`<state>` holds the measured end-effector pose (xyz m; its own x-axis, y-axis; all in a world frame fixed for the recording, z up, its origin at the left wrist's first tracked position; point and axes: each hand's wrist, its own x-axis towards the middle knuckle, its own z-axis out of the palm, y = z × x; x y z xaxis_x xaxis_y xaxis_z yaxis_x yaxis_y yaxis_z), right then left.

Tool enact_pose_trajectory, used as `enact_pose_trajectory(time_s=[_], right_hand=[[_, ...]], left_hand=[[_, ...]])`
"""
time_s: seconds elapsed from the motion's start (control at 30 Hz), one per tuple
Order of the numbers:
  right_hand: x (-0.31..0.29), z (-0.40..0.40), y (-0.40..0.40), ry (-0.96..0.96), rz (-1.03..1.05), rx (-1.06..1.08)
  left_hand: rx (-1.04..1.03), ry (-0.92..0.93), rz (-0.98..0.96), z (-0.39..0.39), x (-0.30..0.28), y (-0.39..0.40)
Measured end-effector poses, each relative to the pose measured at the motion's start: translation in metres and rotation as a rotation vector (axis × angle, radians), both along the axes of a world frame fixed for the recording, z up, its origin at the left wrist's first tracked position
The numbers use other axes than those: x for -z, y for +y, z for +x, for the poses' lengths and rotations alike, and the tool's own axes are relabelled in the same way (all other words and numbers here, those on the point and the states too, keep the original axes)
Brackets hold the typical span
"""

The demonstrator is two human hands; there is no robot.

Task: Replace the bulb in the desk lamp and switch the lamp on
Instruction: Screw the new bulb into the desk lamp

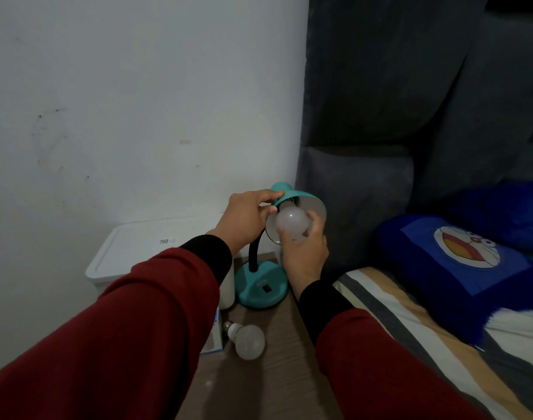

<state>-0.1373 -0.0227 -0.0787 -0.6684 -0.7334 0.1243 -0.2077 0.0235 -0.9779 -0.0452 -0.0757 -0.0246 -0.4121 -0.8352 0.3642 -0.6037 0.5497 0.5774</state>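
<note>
At the lamp head: my left hand point(248, 218) has its fingers curled over the back edge of the teal shade point(292, 197), steadying it. My right hand point(303, 247) is closed around a frosted bulb point(291, 227), fingertips wrapped round the globe, bulb sitting at the mouth of the shade with its base pointing toward the socket. Base is hidden inside the shade, so I can't tell if the thread is engaged, part-way in, or clear of the socket.

Second bulb point(248, 341) is lying loose on the wooden tabletop point(277, 374), in front of the lamp base point(260, 287), next to an open box point(212, 338). Can't tell from here which bulb is old and which is new.

My read: most likely mid-swap, one bulb already out on the table, the other being threaded in. Could equally be the first one coming out.

Left to do: seat the bulb fully, let go of the shade, then hit the dark rocker switch point(266, 288) on the base. Lamp is not lit; room is dim.
</note>
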Motion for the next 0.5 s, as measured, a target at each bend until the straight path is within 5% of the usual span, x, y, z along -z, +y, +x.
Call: enact_pose_trajectory(time_s=[0.5], right_hand=[[-0.0039, 0.0011, -0.0049, -0.038, 0.097, 0.008]], left_hand=[[-0.002, -0.018, 0.011, 0.0007, -0.0026, 0.0016]])
